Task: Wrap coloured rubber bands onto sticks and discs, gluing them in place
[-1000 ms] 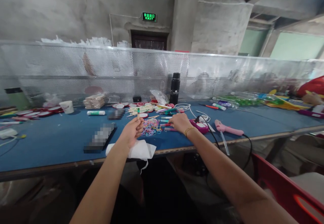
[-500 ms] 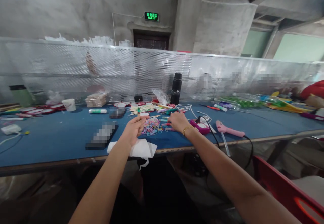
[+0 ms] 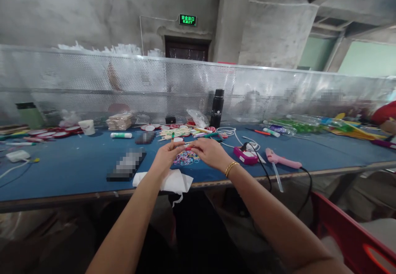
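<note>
My left hand is closed in a pinch on a wooden craft stick whose upper end is green. Another thin pale stick runs sideways between the two hands. My right hand, with a gold bracelet on the wrist, is closed with its fingertips near the left ones. A small red pen-like item shows at those fingertips; its full shape is hidden. Beneath both hands lies a pile of small coloured rubber bands. A white tissue rests below my left hand at the table edge.
A phone-like dark slab lies left. Behind the hands are wooden sticks and a black bottle. To the right sit a purple box and a pink glue gun with a cord. A perforated metal screen borders the table.
My right hand has moved left from the markers to meet my left hand, and a red item now shows at its fingertips. My left hand still holds the green-ended stick.
</note>
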### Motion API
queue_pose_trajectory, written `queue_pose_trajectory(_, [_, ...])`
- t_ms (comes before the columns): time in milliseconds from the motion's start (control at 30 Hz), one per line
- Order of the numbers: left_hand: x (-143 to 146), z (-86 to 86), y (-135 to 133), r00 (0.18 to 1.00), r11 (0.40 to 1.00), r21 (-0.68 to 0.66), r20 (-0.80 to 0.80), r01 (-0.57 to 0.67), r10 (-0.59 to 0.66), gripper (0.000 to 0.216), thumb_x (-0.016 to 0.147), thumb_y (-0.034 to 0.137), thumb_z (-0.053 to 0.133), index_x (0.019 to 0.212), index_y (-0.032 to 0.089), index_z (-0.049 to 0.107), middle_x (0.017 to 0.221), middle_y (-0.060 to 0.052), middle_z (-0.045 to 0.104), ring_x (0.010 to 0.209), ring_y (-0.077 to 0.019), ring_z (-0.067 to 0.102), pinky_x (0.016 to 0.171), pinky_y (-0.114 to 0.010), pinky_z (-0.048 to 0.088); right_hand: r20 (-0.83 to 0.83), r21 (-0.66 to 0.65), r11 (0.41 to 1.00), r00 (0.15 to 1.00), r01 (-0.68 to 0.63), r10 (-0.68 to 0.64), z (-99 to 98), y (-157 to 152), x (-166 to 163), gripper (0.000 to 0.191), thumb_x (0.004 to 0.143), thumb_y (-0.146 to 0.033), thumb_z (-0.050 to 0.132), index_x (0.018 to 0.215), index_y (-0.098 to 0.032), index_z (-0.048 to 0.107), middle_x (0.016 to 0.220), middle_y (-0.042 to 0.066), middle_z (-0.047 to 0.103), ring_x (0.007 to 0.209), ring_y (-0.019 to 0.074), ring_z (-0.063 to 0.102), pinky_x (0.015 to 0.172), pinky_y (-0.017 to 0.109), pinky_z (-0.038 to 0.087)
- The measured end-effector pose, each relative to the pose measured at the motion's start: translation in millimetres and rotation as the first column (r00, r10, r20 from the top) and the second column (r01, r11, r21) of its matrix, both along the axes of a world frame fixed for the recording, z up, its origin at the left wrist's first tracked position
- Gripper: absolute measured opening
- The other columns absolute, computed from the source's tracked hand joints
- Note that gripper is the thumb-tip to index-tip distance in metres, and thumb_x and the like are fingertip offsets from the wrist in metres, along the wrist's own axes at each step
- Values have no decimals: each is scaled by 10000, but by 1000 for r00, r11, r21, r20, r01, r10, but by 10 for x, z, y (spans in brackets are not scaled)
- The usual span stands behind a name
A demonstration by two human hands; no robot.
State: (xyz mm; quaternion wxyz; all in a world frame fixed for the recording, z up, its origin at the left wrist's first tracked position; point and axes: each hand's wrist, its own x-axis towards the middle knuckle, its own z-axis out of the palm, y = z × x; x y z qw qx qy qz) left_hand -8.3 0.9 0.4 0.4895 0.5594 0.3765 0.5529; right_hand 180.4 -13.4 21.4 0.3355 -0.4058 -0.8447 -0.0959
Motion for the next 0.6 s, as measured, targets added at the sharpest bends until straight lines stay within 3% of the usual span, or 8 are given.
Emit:
queue_pose_trajectory(100, [6, -10, 13, 999, 1000, 24, -36, -6, 7, 273, 709, 366, 783, 853, 144, 718, 491, 68, 397, 427, -52, 224, 434, -240, 102, -79, 8, 999, 996, -36, 36, -21, -31, -37, 165, 922, -273, 594, 1003, -244, 735, 894, 28, 724, 840, 163, 640, 779, 285, 462])
queue_pose_trajectory(200, [2, -20, 34, 999, 998, 57, -34, -8, 10, 305, 702, 429, 787, 733, 157, 653, 480, 76, 340, 433, -56, 226, 437, -241, 109, -337, -67, 989, 936, -130, 100, -39, -5, 15, 159, 862, -327, 675, 982, -239, 731, 879, 18, 734, 812, 159, 666, 768, 292, 500])
queue_pose_trajectory(333, [-14, -40, 49, 999, 995, 93, -18, 40, -39, 384, 712, 514, 759, 696, 170, 588, 482, 87, 287, 433, -55, 218, 433, -229, 109, -749, -148, 921, 649, -360, 133, -90, -7, 1, 288, 751, -411, 767, 927, -191, 708, 739, 1, 690, 650, 130, 634, 645, 272, 512])
queue_pose_trajectory(433, [-24, -46, 25, 989, 986, 86, 19, 144, -146, 405, 731, 543, 731, 720, 173, 567, 496, 94, 274, 436, -51, 211, 431, -212, 120, -918, -115, 841, 380, -528, 113, -159, -51, -179, 313, 747, -483, 743, 817, -183, 688, 643, -26, 614, 550, 91, 542, 547, 238, 455])
queue_pose_trajectory(500, [-27, -43, 8, 980, 978, 74, 33, 194, -197, 435, 694, 544, 762, 710, 166, 547, 532, 80, 348, 459, -45, 274, 440, -194, 166, -947, -103, 813, 307, -573, 96, -205, -82, -332, 343, 786, -522, 683, 782, -179, 693, 587, -31, 571, 511, 81, 492, 499, 225, 403])
queue_pose_trajectory(600, [-44, -34, 20, 980, 982, 40, 69, 186, -188, 481, 614, 540, 814, 705, 161, 533, 580, 62, 424, 485, -43, 341, 447, -182, 203, -959, -68, 855, 270, -515, 86, -242, -118, -434, 396, 840, -535, 596, 734, -168, 703, 519, -31, 516, 474, 80, 446, 462, 226, 345])
